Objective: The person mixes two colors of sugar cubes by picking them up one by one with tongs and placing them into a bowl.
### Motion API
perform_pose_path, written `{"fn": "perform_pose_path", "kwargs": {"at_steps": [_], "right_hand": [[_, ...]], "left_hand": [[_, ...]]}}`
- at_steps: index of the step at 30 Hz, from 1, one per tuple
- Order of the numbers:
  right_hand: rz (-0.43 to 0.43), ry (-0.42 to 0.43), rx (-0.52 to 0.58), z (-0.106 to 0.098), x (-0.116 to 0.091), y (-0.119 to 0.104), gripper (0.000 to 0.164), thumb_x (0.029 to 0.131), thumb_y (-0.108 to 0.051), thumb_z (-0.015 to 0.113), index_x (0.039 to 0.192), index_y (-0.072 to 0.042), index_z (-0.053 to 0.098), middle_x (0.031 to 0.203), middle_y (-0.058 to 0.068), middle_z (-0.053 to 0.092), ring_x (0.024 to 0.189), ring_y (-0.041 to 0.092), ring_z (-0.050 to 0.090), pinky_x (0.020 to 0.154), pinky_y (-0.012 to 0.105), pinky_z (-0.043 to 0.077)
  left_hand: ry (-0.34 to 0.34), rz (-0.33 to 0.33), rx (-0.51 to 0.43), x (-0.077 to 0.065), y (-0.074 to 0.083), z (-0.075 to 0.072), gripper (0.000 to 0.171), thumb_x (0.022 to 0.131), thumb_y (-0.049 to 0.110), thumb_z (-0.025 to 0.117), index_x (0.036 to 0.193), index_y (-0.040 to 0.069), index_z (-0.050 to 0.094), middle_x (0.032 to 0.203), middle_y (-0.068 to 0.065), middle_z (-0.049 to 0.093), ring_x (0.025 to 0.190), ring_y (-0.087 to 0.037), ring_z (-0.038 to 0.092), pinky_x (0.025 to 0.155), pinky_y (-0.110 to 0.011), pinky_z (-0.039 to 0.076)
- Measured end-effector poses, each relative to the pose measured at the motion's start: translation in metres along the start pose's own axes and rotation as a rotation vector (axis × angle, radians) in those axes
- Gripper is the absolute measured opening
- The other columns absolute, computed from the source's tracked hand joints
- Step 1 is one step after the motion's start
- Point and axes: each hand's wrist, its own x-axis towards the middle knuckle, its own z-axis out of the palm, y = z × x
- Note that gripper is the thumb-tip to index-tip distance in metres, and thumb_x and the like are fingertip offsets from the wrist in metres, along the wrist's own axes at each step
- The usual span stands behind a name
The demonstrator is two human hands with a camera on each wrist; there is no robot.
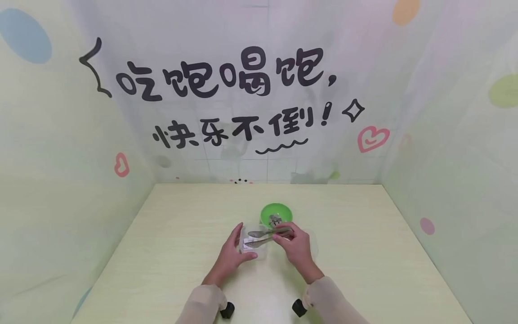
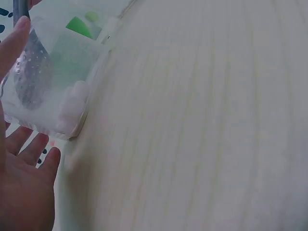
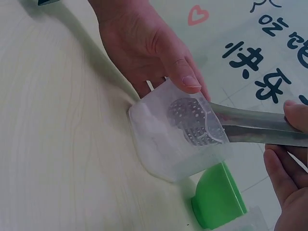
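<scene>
My left hand [image 1: 231, 257] holds a clear plastic box [image 3: 159, 139] from its left side, thumb at the near rim and fingers around the far side. Metal tongs [image 1: 259, 243] are in my right hand [image 1: 300, 249], pinched between thumb and fingers. Their perforated tips reach inside the box, spread slightly apart in the head view. Whitish pieces [image 2: 73, 107] lie in the bottom of the box, blurred by its walls. Just behind the box and the right hand stands a green bowl [image 1: 276, 209] with small grey pieces [image 1: 274, 219] in it.
Beneath and right of the right hand is a clear plastic piece [image 1: 314, 245], mostly covered by the hand. The pale wooden table [image 1: 364, 252] ends at a printed back wall [image 1: 283, 166], with fabric walls at both sides.
</scene>
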Motion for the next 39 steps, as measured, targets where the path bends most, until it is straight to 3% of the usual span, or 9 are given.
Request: {"fn": "perform_pose_path", "kwargs": {"at_steps": [8,18,29,39], "right_hand": [[-0.041,-0.001,-0.029,0.004,0.001,0.002,0.023,0.079,-0.004,0.079,0.099,-0.002,0.069,0.088,0.011,0.072,0.075,0.019,0.068,0.073,0.029,0.057],[-0.030,-0.006,-0.101,0.008,0.004,-0.003,0.021,0.078,-0.001,0.079,0.095,-0.005,0.068,0.087,0.007,0.072,0.077,0.018,0.069,0.073,0.026,0.057],[-0.024,-0.006,-0.164,0.009,0.006,-0.010,0.020,0.078,-0.004,0.080,0.094,-0.006,0.068,0.085,0.006,0.072,0.077,0.019,0.069,0.073,0.026,0.057],[0.038,-0.005,-0.172,0.010,0.007,-0.008,0.019,0.078,-0.006,0.080,0.093,-0.006,0.067,0.084,0.007,0.072,0.074,0.018,0.068,0.064,0.025,0.056]], "left_hand": [[-0.029,0.035,-0.028,0.002,0.002,0.000,0.103,0.071,0.014,0.088,0.154,0.010,0.025,0.152,-0.023,0.032,0.136,-0.038,0.036,0.110,-0.050,0.030],[-0.034,0.033,-0.017,0.005,0.003,0.000,0.105,0.071,0.015,0.088,0.154,0.014,0.024,0.153,-0.021,0.032,0.136,-0.036,0.035,0.110,-0.048,0.031],[-0.031,0.052,-0.047,0.008,0.004,0.000,0.096,0.071,0.011,0.088,0.149,0.007,0.033,0.147,-0.023,0.040,0.132,-0.037,0.042,0.107,-0.051,0.036],[-0.022,0.027,-0.002,0.010,0.002,0.001,0.095,0.070,0.016,0.089,0.148,0.009,0.035,0.144,-0.019,0.045,0.127,-0.033,0.047,0.104,-0.049,0.040]]}}
